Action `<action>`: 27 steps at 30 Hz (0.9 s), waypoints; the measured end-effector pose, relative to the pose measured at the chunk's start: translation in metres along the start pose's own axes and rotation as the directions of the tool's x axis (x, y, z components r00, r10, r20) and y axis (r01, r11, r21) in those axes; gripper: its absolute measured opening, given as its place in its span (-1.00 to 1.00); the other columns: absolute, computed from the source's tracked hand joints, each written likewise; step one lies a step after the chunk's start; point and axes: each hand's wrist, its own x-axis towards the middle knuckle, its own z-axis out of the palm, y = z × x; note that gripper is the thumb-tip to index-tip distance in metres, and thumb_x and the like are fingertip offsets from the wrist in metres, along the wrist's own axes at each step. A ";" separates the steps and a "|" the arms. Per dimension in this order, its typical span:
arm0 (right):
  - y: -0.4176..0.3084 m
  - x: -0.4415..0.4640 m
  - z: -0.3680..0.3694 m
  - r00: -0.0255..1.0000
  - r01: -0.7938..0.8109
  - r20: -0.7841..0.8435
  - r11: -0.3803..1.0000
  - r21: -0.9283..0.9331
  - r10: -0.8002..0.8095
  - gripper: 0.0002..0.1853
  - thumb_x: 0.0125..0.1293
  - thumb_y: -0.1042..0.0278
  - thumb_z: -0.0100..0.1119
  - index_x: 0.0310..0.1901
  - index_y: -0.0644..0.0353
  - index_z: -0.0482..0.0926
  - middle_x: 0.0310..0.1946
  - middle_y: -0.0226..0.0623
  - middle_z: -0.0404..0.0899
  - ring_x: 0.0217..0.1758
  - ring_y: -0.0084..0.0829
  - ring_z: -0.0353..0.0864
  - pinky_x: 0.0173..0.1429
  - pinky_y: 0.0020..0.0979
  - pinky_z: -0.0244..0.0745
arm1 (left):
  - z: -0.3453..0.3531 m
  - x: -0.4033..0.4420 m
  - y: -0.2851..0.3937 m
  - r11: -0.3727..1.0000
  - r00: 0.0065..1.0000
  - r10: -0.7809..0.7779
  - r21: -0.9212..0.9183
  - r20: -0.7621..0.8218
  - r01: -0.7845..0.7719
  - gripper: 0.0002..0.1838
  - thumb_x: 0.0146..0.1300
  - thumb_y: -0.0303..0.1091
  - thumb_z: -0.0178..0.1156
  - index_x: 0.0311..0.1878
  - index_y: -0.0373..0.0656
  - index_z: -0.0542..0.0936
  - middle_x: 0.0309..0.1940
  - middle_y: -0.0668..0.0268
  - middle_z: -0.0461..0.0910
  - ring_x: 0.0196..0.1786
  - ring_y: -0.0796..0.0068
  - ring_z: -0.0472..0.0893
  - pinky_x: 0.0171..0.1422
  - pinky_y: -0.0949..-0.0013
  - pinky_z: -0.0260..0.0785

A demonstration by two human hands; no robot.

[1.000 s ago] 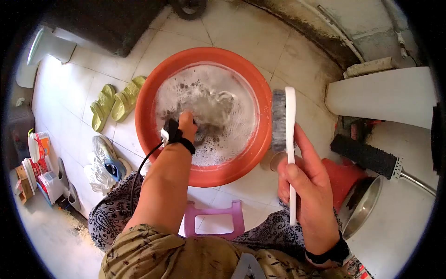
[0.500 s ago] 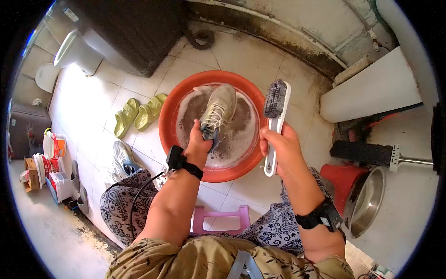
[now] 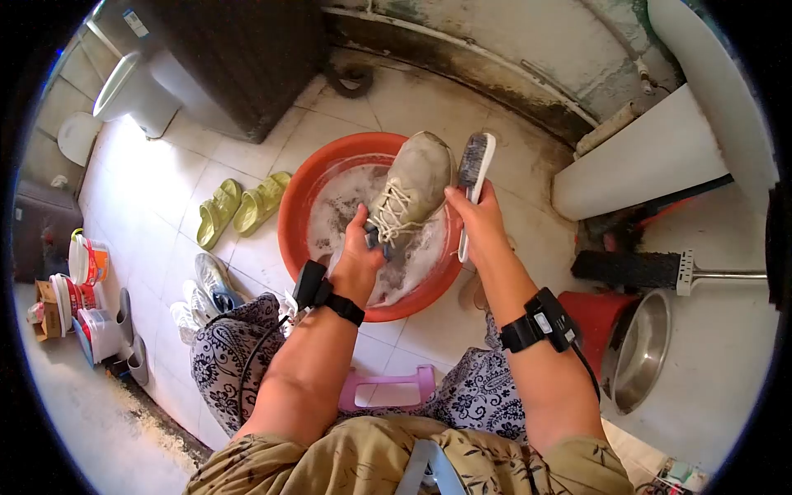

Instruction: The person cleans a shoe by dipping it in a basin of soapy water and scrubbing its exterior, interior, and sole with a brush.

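Observation:
My left hand (image 3: 361, 252) is closed on the heel end of a grey-beige sneaker (image 3: 419, 175) with cream laces. The shoe is raised over a round orange basin (image 3: 290, 227) of foamy, murky water (image 3: 334, 206), toe pointing away from me. Just right of the shoe, my right hand (image 3: 480, 216) grips the white handle of a scrub brush (image 3: 475, 163). The brush's dark grey bristles face left, close to the sneaker's side; whether they touch it I cannot tell.
Green slippers (image 3: 219, 213) lie left of the basin, with other sneakers (image 3: 216, 280) nearer my knee. A pink stool (image 3: 388, 389) is between my legs. To the right are a black long-handled brush (image 3: 635, 268), a red bucket (image 3: 590, 318) and a metal bowl (image 3: 643, 351). Several tubs (image 3: 89, 260) stand far left.
The sneaker has come up nearer to me and tilted, its toe shifting right. My right hand has moved left and up with the brush, bringing it beside the shoe.

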 end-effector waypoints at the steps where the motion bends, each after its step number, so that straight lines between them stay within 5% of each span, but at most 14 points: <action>1: 0.001 0.002 0.002 1.000 0.018 0.007 1.000 -0.003 -0.018 -0.50 0.09 0.43 0.28 0.06 0.24 0.30 -0.20 -0.40 0.44 -0.18 -0.54 0.42 -0.12 -0.47 0.34 | 0.002 0.001 0.000 1.000 1.000 0.000 -0.007 0.001 0.000 -0.41 0.36 0.06 -0.23 0.18 -0.28 0.35 0.13 0.06 0.42 0.15 0.04 0.42 0.29 -0.01 0.19; 2: 0.003 0.004 0.003 0.999 0.035 0.016 0.999 -0.005 -0.035 -0.39 0.04 0.39 0.35 0.11 0.28 0.27 -0.21 -0.38 0.42 -0.16 -0.49 0.40 0.03 -0.42 0.32 | 0.004 0.002 0.000 1.000 0.999 -0.011 -0.020 0.033 0.012 -0.43 0.37 0.04 -0.23 0.18 -0.26 0.36 0.13 0.06 0.42 0.15 0.02 0.42 0.29 -0.02 0.18; 6: -0.012 -0.003 0.009 0.995 -0.013 0.098 1.000 -0.005 0.014 -0.35 -0.01 0.42 0.38 0.12 0.25 0.27 -0.16 -0.35 0.42 -0.15 -0.49 0.40 0.00 -0.44 0.33 | 0.012 0.004 -0.002 1.000 0.998 -0.021 -0.005 0.051 0.021 -0.47 0.37 0.02 -0.22 0.14 -0.22 0.39 0.09 0.07 0.45 0.11 0.04 0.45 0.26 -0.01 0.22; 9: -0.014 -0.007 0.013 0.996 0.019 0.093 0.995 -0.096 -0.010 -0.51 0.04 0.44 0.34 0.00 0.26 0.34 -0.24 -0.34 0.47 -0.21 -0.47 0.48 -0.08 -0.44 0.42 | 0.019 0.004 -0.004 1.000 0.999 0.007 0.021 -0.039 -0.006 -0.49 0.37 0.01 -0.21 0.11 -0.21 0.42 0.05 0.09 0.49 0.06 0.09 0.49 0.23 0.02 0.27; 18: -0.029 -0.035 0.033 0.909 0.412 0.091 0.842 -0.348 -0.407 -0.50 -0.03 0.44 0.37 -0.02 0.28 0.41 -0.19 -0.35 0.51 -0.19 -0.50 0.46 -0.07 -0.48 0.38 | 0.007 0.032 -0.010 1.000 0.999 0.030 0.000 -0.026 -0.030 -0.52 0.35 -0.01 -0.10 0.08 -0.22 0.45 0.00 0.14 0.52 -0.02 0.18 0.54 0.16 0.10 0.36; 22: -0.022 -0.030 0.026 0.843 0.508 0.134 0.689 -0.516 -0.521 -0.50 -0.02 0.44 0.37 -0.02 0.28 0.40 -0.18 -0.30 0.53 -0.15 -0.48 0.48 -0.03 -0.48 0.37 | 0.005 0.035 -0.016 0.983 0.981 0.127 0.153 -0.148 -0.104 -0.50 0.34 0.03 -0.11 0.04 -0.24 0.45 -0.06 0.14 0.54 -0.08 0.18 0.55 0.08 0.14 0.40; 24: -0.036 -0.028 0.027 0.869 0.445 0.002 0.781 -0.438 -0.495 -0.49 -0.02 0.42 0.37 -0.01 0.28 0.40 -0.15 -0.28 0.52 -0.11 -0.47 0.47 0.01 -0.44 0.37 | 0.004 0.030 -0.018 0.969 0.956 0.182 0.208 -0.232 -0.133 -0.48 0.32 0.07 -0.10 -0.01 -0.25 0.47 -0.13 0.14 0.56 -0.15 0.18 0.56 0.00 0.16 0.43; 26: -0.050 -0.021 0.018 0.879 0.434 -0.006 0.805 -0.405 -0.477 -0.49 0.00 0.42 0.36 0.00 0.30 0.40 -0.09 -0.29 0.48 -0.05 -0.46 0.44 0.06 -0.44 0.34 | -0.012 0.028 -0.009 0.846 0.874 0.281 0.532 -0.395 -0.031 -0.48 0.27 0.14 -0.06 -0.20 -0.23 0.49 -0.34 0.17 0.54 -0.33 0.24 0.53 -0.22 0.23 0.43; 27: -0.051 -0.013 0.009 0.887 0.424 -0.033 0.839 -0.340 -0.461 -0.50 0.02 0.42 0.35 0.01 0.31 0.39 -0.07 -0.30 0.47 -0.03 -0.45 0.43 0.08 -0.44 0.32 | -0.019 0.023 -0.004 0.815 0.889 0.303 0.576 -0.345 -0.055 -0.45 0.22 0.21 -0.03 -0.36 -0.20 0.47 -0.48 0.22 0.47 -0.44 0.31 0.48 -0.38 0.25 0.37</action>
